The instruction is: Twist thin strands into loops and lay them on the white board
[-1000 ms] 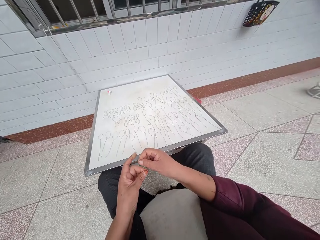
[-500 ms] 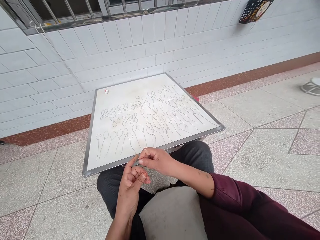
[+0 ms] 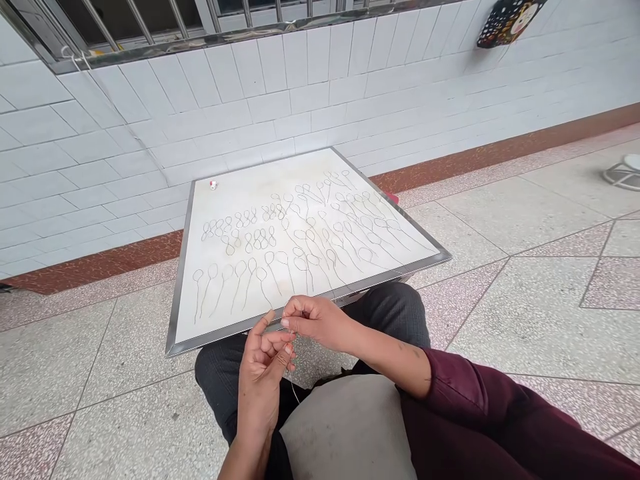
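Observation:
Both hands meet above my lap at the table's near edge. A thin wire or thread (image 3: pixel 293 387) hangs in a curve below my left hand (image 3: pixel 265 360), whose thumb pinches it against a finger while the index finger points up. My right hand (image 3: pixel 313 322) is pinched, thumb to fingertips, on the upper part of the same strand, just above and right of the left fingertips. On the white table (image 3: pixel 235 190) lie many thin strands shaped as single loops with long tails (image 3: pixel 270 258). Small double-loop pieces (image 3: pixel 260 239) lie in rows farther back on the left.
A tiny red-and-white item (image 3: pixel 213 185) sits at the table's far left corner. The tiled wall (image 3: pixel 295 87) stands right behind the table. A white stool (image 3: pixel 625 172) is on the floor at far right. A dark patterned bag (image 3: pixel 510 23) hangs on the wall.
The left fingertips have shifted slightly, and the strand's tail below them now hangs more steeply. The right hand has moved a little to the right. The pieces on the table lie as before.

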The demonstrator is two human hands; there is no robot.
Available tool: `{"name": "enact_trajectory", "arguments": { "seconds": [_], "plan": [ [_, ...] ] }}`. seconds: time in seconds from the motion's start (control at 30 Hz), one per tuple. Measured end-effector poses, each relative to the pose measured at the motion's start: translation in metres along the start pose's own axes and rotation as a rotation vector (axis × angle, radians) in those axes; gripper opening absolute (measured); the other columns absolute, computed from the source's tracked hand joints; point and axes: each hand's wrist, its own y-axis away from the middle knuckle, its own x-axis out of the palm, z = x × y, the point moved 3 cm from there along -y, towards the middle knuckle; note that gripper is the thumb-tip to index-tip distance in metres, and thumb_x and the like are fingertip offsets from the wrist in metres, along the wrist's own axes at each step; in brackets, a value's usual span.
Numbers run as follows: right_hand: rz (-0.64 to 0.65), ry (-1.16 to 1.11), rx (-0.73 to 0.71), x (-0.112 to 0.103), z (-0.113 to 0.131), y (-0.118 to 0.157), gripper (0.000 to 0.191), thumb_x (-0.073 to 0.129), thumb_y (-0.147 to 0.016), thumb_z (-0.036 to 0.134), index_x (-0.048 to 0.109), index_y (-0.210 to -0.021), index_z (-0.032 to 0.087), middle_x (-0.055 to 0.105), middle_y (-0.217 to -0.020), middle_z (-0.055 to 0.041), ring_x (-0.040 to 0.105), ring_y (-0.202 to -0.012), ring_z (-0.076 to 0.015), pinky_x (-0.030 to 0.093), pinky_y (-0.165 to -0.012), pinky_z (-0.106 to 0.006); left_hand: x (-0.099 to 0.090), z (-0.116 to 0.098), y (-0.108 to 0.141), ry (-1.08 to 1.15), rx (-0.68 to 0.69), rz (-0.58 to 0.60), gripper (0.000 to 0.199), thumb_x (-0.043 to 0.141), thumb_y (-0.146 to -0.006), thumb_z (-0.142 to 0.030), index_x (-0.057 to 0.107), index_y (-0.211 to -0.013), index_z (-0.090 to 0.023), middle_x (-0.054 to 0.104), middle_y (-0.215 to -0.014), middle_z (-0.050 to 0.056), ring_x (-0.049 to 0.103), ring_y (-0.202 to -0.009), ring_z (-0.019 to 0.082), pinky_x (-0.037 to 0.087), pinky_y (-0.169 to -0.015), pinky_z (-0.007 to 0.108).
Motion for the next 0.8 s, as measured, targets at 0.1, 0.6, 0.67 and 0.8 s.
{"name": "enact_trajectory", "arguments": {
  "seconds": [0.1,0.6,0.67,0.8],
  "plan": [
    [-0.001,-0.009,0.012,-0.0003,-0.0012,-0.0003,0.021,0.068,-0.083,0.039,0.06,-0.078,0.02,0.056,-0.066,0.0053,0.045,-0.061,-0.0099,0.034,-0.059,-0.024,0.0001,-0.0002,0.0003,-0.011,0.017,-0.013,0.062,0.079,-0.08,-0.029,0.057,-0.138,-0.024,0.071,-0.09,0.002,0.058,-0.073,0.013,0.048,-0.06,0.024],
    [0.015,-0.077,0.025,0.005,0.0015,0.0027,0.02,0.071,-0.083,0.035,0.06,-0.077,0.02,0.061,-0.066,0.0047,0.059,-0.062,-0.0113,0.046,-0.062,-0.025,0.0064,-0.0042,-0.0036,0.055,-0.098,-0.026,0.062,0.082,-0.077,-0.033,0.061,-0.133,-0.022,0.068,-0.078,-0.001,0.063,-0.071,0.014,0.052,-0.076,0.031],
    [0.039,-0.108,0.027,0.0067,0.0011,0.0025,0.02,0.071,-0.083,0.036,0.059,-0.078,0.02,0.062,-0.067,0.0042,0.061,-0.062,-0.0123,0.048,-0.062,-0.026,0.0061,-0.006,-0.0054,0.037,-0.088,-0.014,0.061,0.082,-0.077,-0.033,0.061,-0.133,-0.02,0.066,-0.071,-0.003,0.062,-0.068,0.013,0.051,-0.074,0.029],
    [0.052,-0.097,0.041,0.0082,-0.0008,0.0018,0.019,0.07,-0.084,0.035,0.06,-0.078,0.02,0.062,-0.065,0.0044,0.062,-0.061,-0.0122,0.049,-0.061,-0.026,0.005,-0.0077,-0.008,0.018,-0.089,-0.013,0.065,0.084,-0.074,-0.033,0.061,-0.134,-0.019,0.064,-0.067,-0.004,0.06,-0.067,0.013,0.05,-0.074,0.029]
  ]
}}
